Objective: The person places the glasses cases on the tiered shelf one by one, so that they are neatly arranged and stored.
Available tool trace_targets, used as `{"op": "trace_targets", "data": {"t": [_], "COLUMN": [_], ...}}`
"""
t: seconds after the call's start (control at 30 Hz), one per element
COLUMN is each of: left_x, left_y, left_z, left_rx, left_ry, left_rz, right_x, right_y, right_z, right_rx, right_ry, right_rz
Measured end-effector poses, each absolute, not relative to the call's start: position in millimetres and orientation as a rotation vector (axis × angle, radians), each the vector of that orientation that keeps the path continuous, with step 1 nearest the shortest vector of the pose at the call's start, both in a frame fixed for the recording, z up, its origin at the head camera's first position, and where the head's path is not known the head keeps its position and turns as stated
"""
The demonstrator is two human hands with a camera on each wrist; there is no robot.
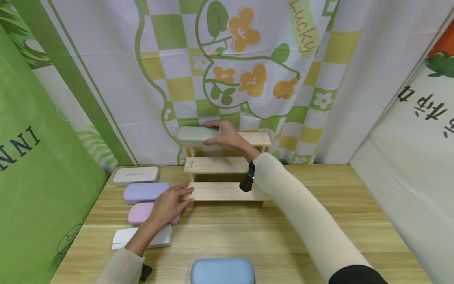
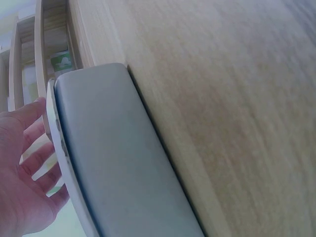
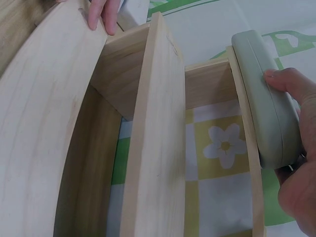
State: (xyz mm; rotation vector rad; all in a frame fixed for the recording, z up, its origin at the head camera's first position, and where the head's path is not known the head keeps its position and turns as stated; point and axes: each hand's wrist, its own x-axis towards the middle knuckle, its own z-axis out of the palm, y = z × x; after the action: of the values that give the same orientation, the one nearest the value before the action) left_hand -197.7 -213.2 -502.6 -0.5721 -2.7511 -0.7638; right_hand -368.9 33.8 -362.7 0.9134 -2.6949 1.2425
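My right hand (image 1: pixel 228 136) grips a pale grey-green glasses case (image 1: pixel 191 136) by its right end, with the thumb on the near side. The case lies along the left part of the top tier of a wooden step shelf (image 1: pixel 227 191); in the right wrist view the case (image 3: pixel 266 98) touches the top board. At the left end of the lowest tier, my left hand (image 1: pixel 168 207) rests its fingertips on the board. That hand passes above a pink glasses case (image 1: pixel 140 213), partly hiding it. In the left wrist view its fingers (image 2: pixel 37 163) look loosely spread.
Left of the shelf, a white case (image 1: pixel 136 176), a purple case (image 1: pixel 143 193) and a white flap case (image 1: pixel 161 236) line up with the pink one. A blue case (image 1: pixel 222 271) lies at the near table edge. A patterned curtain (image 1: pixel 177 88) hangs directly behind the shelf.
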Motion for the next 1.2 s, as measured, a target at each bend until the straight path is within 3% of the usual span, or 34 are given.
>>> {"op": "trace_targets", "data": {"t": [1.2], "left_x": [-196.7], "left_y": [-212.5], "left_z": [-500.9], "left_rx": [-0.560], "left_ry": [-2.773], "left_rz": [-0.759], "right_x": [-376.8], "right_y": [33.9], "right_z": [-364.6], "right_rx": [0.860], "right_ry": [-2.696], "right_rz": [1.160]}}
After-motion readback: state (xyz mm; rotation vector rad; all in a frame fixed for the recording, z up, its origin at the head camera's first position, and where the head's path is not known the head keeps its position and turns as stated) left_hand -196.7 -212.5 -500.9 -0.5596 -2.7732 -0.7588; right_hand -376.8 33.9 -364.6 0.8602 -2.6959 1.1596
